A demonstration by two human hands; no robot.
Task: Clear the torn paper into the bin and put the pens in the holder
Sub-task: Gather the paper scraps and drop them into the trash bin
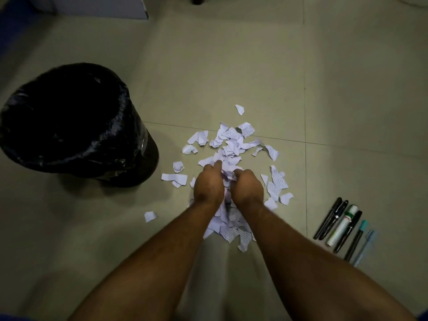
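Single head-worn view, wide-angle, looking steeply down and forward at the tiled floor from above the person's forearms. Close range: both hands sit near frame centre. Coverage reaches the bin at far left and the pens at near right. No second view is supplied.

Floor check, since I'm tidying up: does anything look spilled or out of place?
Yes. Torn paper is scattered over the tiles beside the black-lined bin. Both hands, left and right, are gathering scraps. A row of pens lies on the floor; no holder shows.
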